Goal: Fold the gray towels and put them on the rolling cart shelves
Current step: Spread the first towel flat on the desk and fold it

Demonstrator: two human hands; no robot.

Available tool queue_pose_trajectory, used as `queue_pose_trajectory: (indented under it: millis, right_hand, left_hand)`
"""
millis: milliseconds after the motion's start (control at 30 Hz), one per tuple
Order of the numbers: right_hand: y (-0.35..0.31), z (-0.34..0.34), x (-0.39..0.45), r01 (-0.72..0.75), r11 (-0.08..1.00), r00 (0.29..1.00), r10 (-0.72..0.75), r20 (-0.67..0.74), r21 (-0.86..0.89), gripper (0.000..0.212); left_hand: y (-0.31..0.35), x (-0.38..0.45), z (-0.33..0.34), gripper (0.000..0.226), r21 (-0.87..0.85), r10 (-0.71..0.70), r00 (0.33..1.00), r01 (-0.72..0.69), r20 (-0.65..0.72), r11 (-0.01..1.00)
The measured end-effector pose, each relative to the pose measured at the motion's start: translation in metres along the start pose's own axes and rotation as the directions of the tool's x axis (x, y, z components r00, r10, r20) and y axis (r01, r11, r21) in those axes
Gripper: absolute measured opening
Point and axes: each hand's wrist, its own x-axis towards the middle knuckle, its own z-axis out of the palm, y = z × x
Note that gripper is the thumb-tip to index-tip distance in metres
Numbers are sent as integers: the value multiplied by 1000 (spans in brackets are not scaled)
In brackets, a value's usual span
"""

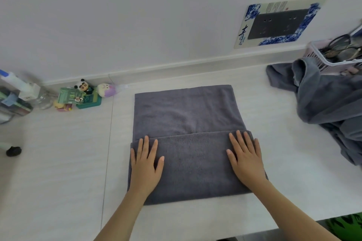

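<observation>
Gray towel [188, 123] under left hand [146, 164] and right hand [246, 159], both hands flat, apart.

- I have one view, head-worn, wide-angle.
- It looks forward and down, close over the table [274, 143].
- The wall [137, 25] fills the far half; the table edge runs near right.

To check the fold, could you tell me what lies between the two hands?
Head view: only smooth folded gray towel between left hand and right hand.
</observation>
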Motion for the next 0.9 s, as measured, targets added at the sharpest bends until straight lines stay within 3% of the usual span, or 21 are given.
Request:
queue_pose_trajectory:
  millis: [133,333,567,700,833,900]
  right_hand:
    - [15,-8,-38,335,939,942,-336,-7,75,47]
    - [34,-7,-55,459,884,884,-464,47,85,53]
    - [22,-11,-48,435,887,900,-432,-54,155,54]
    - [16,-20,-45,419,897,908,-417,-47,139,35]
    - [12,-29,-37,305,936,949,-314,23,178,27]
    - [12,-38,-32,212,954,965,-239,108,211,19]
  left_hand:
    - [-8,-51,-1,50,-189,251,966,-258,-57,948]
    - [-17,-81,9,34,-340,296,953,-300,-67,891]
    - [-17,-71,7,28,-291,247,965,-261,-84,920]
    - [-13,-63,-6,26,-252,240,970,-240,-30,938]
    - [-1,-45,-37,6,-305,183,967,-123,176,944]
    - [5,-36,-55,8,-321,150,942,-48,301,946]
